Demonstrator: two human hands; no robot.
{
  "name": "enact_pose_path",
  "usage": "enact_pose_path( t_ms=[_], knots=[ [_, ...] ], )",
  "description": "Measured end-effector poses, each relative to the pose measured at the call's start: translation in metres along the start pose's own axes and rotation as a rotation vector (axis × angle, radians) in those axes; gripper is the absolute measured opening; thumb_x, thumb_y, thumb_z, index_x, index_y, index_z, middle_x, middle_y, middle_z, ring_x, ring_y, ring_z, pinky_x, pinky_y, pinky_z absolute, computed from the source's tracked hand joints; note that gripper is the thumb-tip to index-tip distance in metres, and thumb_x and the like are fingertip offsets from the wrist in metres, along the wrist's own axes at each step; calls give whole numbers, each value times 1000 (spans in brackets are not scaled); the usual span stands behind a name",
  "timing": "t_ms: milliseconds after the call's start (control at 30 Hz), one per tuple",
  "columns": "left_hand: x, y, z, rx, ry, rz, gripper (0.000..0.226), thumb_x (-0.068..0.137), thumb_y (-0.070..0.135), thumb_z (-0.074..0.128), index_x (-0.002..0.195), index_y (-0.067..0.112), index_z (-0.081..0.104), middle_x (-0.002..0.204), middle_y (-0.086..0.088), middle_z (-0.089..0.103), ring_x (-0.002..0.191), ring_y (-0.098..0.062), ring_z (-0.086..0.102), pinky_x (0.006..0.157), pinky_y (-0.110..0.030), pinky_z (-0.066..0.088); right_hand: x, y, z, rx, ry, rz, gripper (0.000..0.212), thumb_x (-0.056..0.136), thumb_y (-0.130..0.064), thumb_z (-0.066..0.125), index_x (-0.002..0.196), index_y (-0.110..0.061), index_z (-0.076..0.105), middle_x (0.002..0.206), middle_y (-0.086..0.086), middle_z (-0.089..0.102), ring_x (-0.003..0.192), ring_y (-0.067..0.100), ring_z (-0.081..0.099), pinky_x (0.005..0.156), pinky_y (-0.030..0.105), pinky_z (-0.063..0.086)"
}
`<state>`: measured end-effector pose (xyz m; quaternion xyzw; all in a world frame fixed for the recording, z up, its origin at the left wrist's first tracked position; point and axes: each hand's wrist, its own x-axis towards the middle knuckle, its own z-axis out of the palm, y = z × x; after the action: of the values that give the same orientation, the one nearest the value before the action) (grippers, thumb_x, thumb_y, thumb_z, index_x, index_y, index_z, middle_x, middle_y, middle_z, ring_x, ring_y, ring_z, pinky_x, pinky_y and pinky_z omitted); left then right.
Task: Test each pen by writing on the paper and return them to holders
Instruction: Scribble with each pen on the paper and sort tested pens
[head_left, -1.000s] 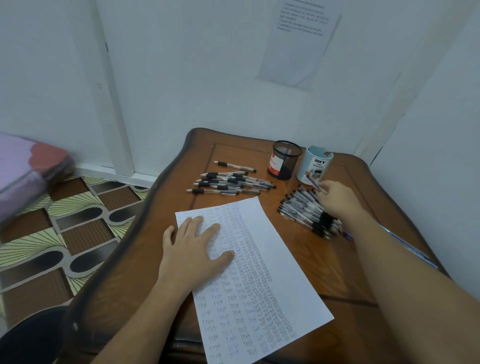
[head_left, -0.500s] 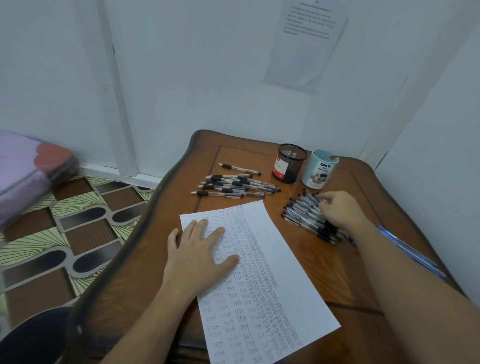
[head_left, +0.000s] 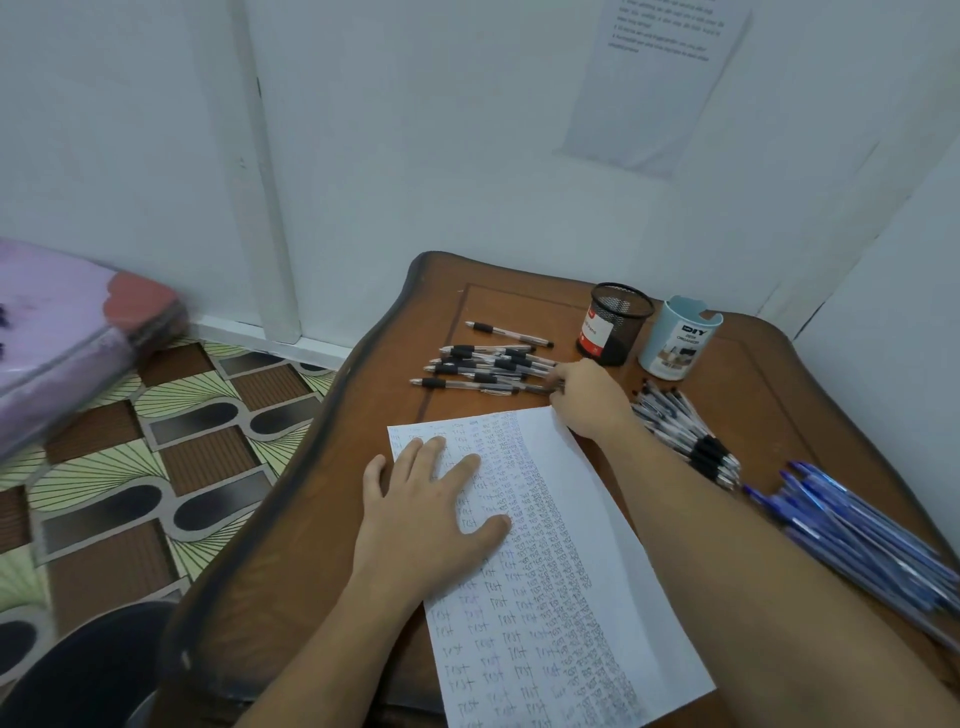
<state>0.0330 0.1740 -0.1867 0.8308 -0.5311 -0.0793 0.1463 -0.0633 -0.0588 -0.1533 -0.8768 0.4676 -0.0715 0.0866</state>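
Note:
My left hand (head_left: 431, 509) lies flat, fingers spread, on the white paper (head_left: 597, 519), which is covered with rows of handwritten "test". My right hand (head_left: 592, 397) reaches over the paper's top edge to a group of black-grip pens (head_left: 478, 366) laid side by side. Its curled fingertips pinch the right end of one of them. Behind stand a black mesh holder (head_left: 615, 325) and a light blue holder (head_left: 678, 338); I see no pens in either.
The wooden table (head_left: 753, 374) sits in a white-walled corner. A heap of black-grip pens (head_left: 685, 436) lies right of my forearm, and several blue pens (head_left: 857, 525) lie at the right edge. Patterned floor and a purple bundle (head_left: 62, 332) are to the left.
My right hand has left the heap of pens on the right and crossed left to the laid-out pen group. My left hand stays flat on the paper.

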Motion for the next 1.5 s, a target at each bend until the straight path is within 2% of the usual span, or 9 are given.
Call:
enact_pose_path(
  t_ms=[267,533,700,867,967,1067,1233,1333,1500],
  knots=[
    [-1,1,-2,11,-14,-4,75,85,81,27,152,47,21,166,8,5,152,-15,-4,118,-51,-13,-12,3,-21,291,21,31,8,100,-20,57,107,-17,60,106,1,62,94,19,58,81,34,48],
    [-3,4,-6,37,-32,-8,76,86,81,27,152,46,23,166,7,8,152,-16,0,119,-53,-8,-82,-2,-71,1734,98,322,7,107,-27,45,110,-22,50,114,10,74,105,29,71,85,43,53],
    [-5,6,-10,44,-53,2,74,88,79,27,153,45,22,166,5,7,153,-17,-1,119,-53,-6,-124,-10,-64,1977,133,347,16,106,-42,41,115,-36,53,62,2,52,53,13,50,59,29,45],
    [-7,7,-11,39,-41,3,73,88,78,29,153,44,24,166,4,10,153,-17,1,121,-53,-4,-148,-7,-55,1867,-4,340,27,104,-22,50,120,-6,65,52,-2,39,45,9,40,45,21,37],
    [-7,7,-10,47,-43,6,73,88,78,28,153,44,23,166,4,10,153,-18,1,121,-53,-4,-159,-6,-54,1911,-98,371,58,106,-45,35,105,0,71,79,13,71,74,22,70,69,32,58],
    [-6,7,-8,45,-34,9,74,88,79,28,153,43,24,166,3,11,153,-18,2,120,-53,-4,-164,4,-47,1680,-103,383,80,100,-63,22,106,-2,73,74,11,64,70,20,60,67,30,47],
    [-5,4,-4,39,-11,19,73,88,78,29,152,44,26,165,3,13,152,-17,4,119,-53,-5,-184,18,-22,1498,-60,271,55,90,-47,49,106,1,70,95,18,75,74,20,67,57,24,49],
    [-5,4,-3,47,-9,19,73,88,78,29,152,44,26,165,3,14,152,-17,4,119,-53,-4,-189,22,-9,1452,-4,225,21,77,-25,73,81,-5,66,74,13,65,64,17,55,57,25,48],
    [-2,3,-2,63,-14,19,73,87,79,29,152,44,26,165,4,13,152,-18,5,119,-54,-4,-189,25,6,1293,-62,158,22,79,-15,84,72,-12,63,70,12,62,68,27,59,71,38,53]
  ],
)
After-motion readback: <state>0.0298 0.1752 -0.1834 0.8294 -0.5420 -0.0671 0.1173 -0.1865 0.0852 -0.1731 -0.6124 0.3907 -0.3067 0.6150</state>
